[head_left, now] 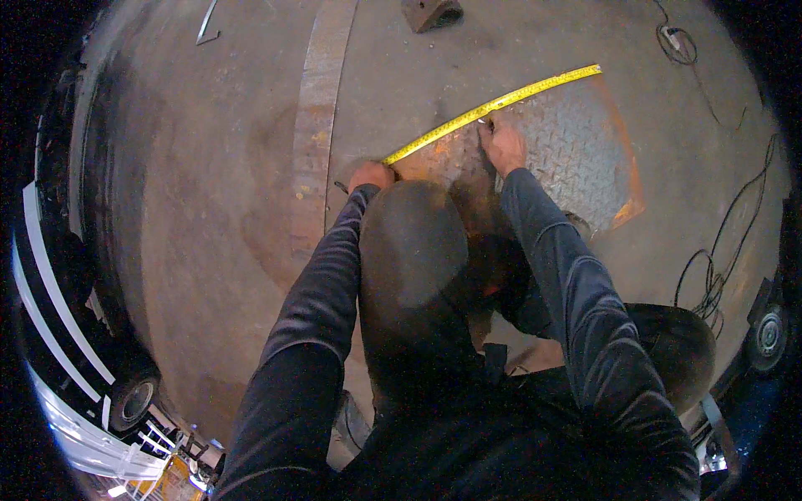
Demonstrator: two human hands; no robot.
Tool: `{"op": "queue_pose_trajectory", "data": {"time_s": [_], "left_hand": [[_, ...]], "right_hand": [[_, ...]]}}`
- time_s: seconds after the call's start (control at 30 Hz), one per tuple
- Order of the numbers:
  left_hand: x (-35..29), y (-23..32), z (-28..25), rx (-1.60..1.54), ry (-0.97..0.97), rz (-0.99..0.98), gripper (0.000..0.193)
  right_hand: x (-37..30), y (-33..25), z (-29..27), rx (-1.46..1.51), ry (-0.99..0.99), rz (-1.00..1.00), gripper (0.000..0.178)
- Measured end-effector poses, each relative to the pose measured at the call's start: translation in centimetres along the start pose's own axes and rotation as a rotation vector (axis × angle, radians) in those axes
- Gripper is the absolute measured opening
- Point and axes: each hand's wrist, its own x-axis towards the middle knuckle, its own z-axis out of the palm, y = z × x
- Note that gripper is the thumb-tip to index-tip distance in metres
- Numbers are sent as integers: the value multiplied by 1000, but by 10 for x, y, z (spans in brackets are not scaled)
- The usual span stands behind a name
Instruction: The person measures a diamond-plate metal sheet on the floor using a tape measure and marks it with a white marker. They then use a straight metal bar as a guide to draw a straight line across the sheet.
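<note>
A yellow tape measure (535, 88) is stretched along the far edge of a rusty metal plate (576, 150) with a raised tread pattern. My left hand (372, 174) is closed at the tape's left end, beside my knee; the tape's case is not visible. At about the middle of the tape, my right hand (504, 146) rests over the plate with its fingers pinched. A small thin object shows at those fingertips, too small to name. My knee and leg cover the plate's near left part.
A long flat metal strip (316, 125) lies left of the plate. Beyond it sits a dark metal block (432, 12). A thin bent metal piece (207, 23) lies far left. Black cables (710, 284) coil at right. Wheels (134, 401) show at the lower left.
</note>
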Motion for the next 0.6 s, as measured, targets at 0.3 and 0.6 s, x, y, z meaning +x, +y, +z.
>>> {"op": "queue_pose_trajectory", "data": {"time_s": [0.3,0.6], "left_hand": [[22,-11,18,-46,-24,-25,42],[25,-15,23,-72,-9,-10,41]], "right_hand": [[-2,-3,0,-37,-21,49,32],[0,-5,-3,-52,-22,10,31]]}}
